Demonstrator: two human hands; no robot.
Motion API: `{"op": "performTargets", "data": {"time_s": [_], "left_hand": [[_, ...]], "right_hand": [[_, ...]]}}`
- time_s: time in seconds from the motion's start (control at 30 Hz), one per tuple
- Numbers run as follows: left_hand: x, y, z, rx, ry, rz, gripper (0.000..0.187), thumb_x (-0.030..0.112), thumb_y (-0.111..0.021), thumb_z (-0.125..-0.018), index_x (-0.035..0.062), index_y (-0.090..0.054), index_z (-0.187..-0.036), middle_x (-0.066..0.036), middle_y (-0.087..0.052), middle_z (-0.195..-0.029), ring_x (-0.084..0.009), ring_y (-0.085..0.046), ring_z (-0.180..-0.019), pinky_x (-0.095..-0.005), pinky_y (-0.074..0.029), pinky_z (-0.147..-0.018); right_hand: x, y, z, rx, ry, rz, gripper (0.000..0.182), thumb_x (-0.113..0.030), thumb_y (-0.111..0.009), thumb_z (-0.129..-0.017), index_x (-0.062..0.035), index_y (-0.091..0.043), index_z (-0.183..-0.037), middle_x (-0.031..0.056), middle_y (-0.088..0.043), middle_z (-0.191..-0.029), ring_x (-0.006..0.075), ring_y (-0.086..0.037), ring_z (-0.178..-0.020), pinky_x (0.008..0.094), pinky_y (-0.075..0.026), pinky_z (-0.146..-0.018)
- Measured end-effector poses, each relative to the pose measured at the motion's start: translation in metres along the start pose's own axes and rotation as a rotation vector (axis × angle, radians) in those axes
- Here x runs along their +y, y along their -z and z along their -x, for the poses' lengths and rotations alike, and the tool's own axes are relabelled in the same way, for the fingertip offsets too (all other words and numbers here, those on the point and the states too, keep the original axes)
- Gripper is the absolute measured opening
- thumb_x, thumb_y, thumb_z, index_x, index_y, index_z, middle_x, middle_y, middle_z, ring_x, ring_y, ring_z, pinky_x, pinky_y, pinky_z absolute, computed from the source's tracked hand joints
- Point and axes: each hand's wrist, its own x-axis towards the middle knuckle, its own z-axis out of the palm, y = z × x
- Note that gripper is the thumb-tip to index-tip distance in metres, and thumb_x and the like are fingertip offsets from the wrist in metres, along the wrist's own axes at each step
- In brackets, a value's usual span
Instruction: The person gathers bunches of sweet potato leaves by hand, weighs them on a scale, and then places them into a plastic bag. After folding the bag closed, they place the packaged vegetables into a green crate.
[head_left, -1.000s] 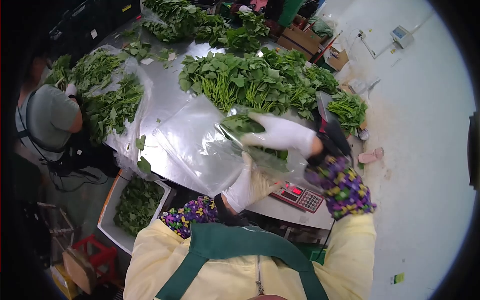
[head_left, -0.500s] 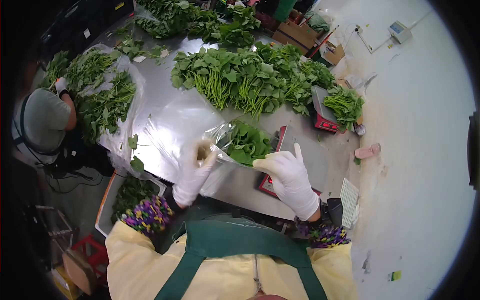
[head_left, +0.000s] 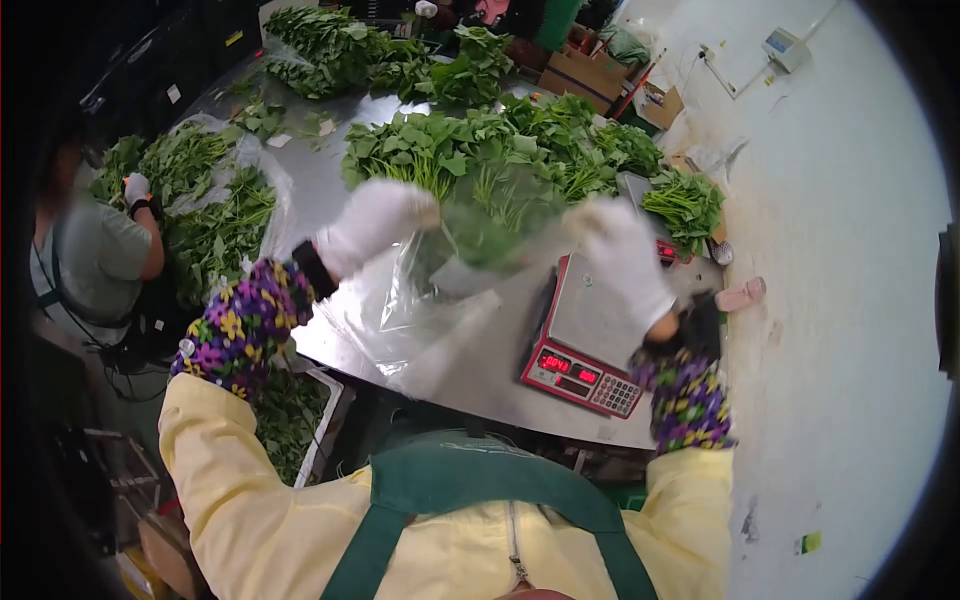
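Both my white-gloved hands are raised over the steel table. A clear plastic bag with leafy greens inside hangs between them, smeared by motion. My left hand is closed on the bag's left side. My right hand pinches its right side, its fingers blurred. Just below my right hand is a red digital scale with a lit display and a bare grey pan. More flat clear plastic bags lie on the table below my left hand. Behind the held bag stretches a row of bunched greens.
At right, a second scale carries a bunch of greens. A co-worker handles greens on plastic at left. A white-rimmed bin of leaves stands below the table edge. Cardboard boxes sit at the back beside the wall.
Both hands have moved up and away from me, spreading apart, and lifted the bag of greens off the table. The near scale's display and keypad now show.
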Motion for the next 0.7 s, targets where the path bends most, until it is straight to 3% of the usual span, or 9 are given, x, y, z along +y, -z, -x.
{"op": "performTargets", "data": {"time_s": [0.13, 0.23, 0.33, 0.47, 0.5, 0.53, 0.6, 0.63, 0.7], "left_hand": [[0.027, 0.072, -0.044, 0.183, 0.149, 0.172, 0.017, 0.016, -0.069, -0.082, 0.0044, -0.072, -0.095, -0.015, -0.069, -0.084, -0.0257, -0.068, -0.073, -0.0299, -0.052, -0.066], [0.026, 0.037, -0.02, 0.173, 0.188, 0.295, 0.013, 0.015, -0.069, -0.083, 0.0067, -0.073, -0.092, -0.014, -0.07, -0.083, -0.0247, -0.068, -0.073, -0.0308, -0.053, -0.066], [0.025, 0.025, 0.0, -0.022, 0.062, -0.206, 0.011, 0.025, -0.068, -0.08, 0.0151, -0.073, -0.082, -0.006, -0.065, -0.069, -0.0258, -0.065, -0.066, -0.0375, -0.051, -0.059], [0.019, 0.001, 0.007, 0.063, -0.054, -0.123, 0.011, 0.025, -0.069, -0.079, 0.0141, -0.071, -0.08, -0.002, -0.061, -0.069, -0.024, -0.062, -0.07, -0.0368, -0.05, -0.064], [0.02, 0.007, 0.011, -0.182, 0.061, -0.075, 0.028, 0.031, -0.073, -0.076, 0.014, -0.07, -0.098, -0.007, -0.067, -0.092, -0.0273, -0.064, -0.092, -0.0365, -0.051, -0.08], [0.021, 0.011, 0.013, -0.185, 0.057, -0.074, 0.028, 0.031, -0.073, -0.076, 0.014, -0.07, -0.098, -0.007, -0.067, -0.092, -0.0273, -0.064, -0.092, -0.0365, -0.051, -0.08], [0.04, 0.023, 0.013, 0.347, 0.045, 0.212, 0.067, 0.036, -0.079, -0.071, 0.0097, -0.057, -0.128, -0.016, -0.057, -0.127, -0.0348, -0.052, -0.122, -0.0391, -0.044, -0.1], [0.038, 0.015, 0.026, 0.333, 0.146, 0.295, 0.096, 0.034, -0.084, -0.068, 0.0039, -0.035, -0.145, -0.021, -0.038, -0.147, -0.0378, -0.037, -0.136, -0.0419, -0.035, -0.11], [0.038, -0.052, 0.057, 0.323, 0.23, 0.383, 0.094, 0.027, -0.082, -0.071, 0.0021, -0.032, -0.146, -0.019, -0.039, -0.147, -0.0353, -0.039, -0.135, -0.0404, -0.036, -0.109]], "right_hand": [[-0.061, 0.088, -0.072, 0.002, 0.153, -0.05, 0.003, -0.008, -0.061, -0.082, -0.0059, -0.062, -0.083, 0.0111, -0.065, -0.086, 0.0316, -0.06, -0.083, 0.0378, -0.048, -0.072], [-0.038, 0.068, -0.081, -0.084, 0.365, 0.068, 0.003, -0.005, -0.061, -0.081, -0.0053, -0.06, -0.083, 0.0124, -0.064, -0.081, 0.0336, -0.059, -0.08, 0.0402, -0.047, -0.071], [-0.042, 0.09, -0.083, 0.019, 0.435, 0.169, 0.007, -0.004, -0.062, -0.079, -0.0052, -0.059, -0.085, 0.0136, -0.06, -0.078, 0.0338, -0.057, -0.081, 0.0415, -0.046, -0.071], [-0.018, 0.076, -0.082, -0.13, 0.421, 0.121, 0.007, 0.002, -0.058, -0.082, -0.0036, -0.058, -0.086, 0.0086, -0.059, -0.08, 0.0256, -0.058, -0.08, 0.0335, -0.047, -0.073], [-0.015, 0.079, -0.084, -0.11, 0.425, 0.149, 0.007, 0.002, -0.058, -0.083, -0.0031, -0.058, -0.088, 0.0086, -0.059, -0.081, 0.0247, -0.057, -0.079, 0.0328, -0.046, -0.073], [-0.012, 0.083, -0.084, -0.109, 0.421, 0.149, 0.007, 0.002, -0.058, -0.083, -0.0031, -0.058, -0.088, 0.0086, -0.059, -0.081, 0.0247, -0.057, -0.079, 0.0328, -0.046, -0.073], [-0.02, 0.096, -0.083, -0.043, 0.308, 0.047, 0.005, 0.001, -0.058, -0.084, -0.0027, -0.057, -0.087, 0.0087, -0.057, -0.078, 0.0249, -0.055, -0.077, 0.0321, -0.045, -0.074], [-0.022, 0.097, -0.083, -0.023, 0.321, 0.038, 0.008, -0.007, -0.063, -0.081, -0.0037, -0.057, -0.084, 0.0123, -0.059, -0.077, 0.0317, -0.057, -0.079, 0.0385, -0.046, -0.071], [-0.026, 0.095, -0.087, -0.009, 0.382, 0.074, 0.008, -0.007, -0.063, -0.081, -0.0041, -0.057, -0.085, 0.0124, -0.059, -0.077, 0.0319, -0.057, -0.079, 0.0378, -0.046, -0.07]]}}
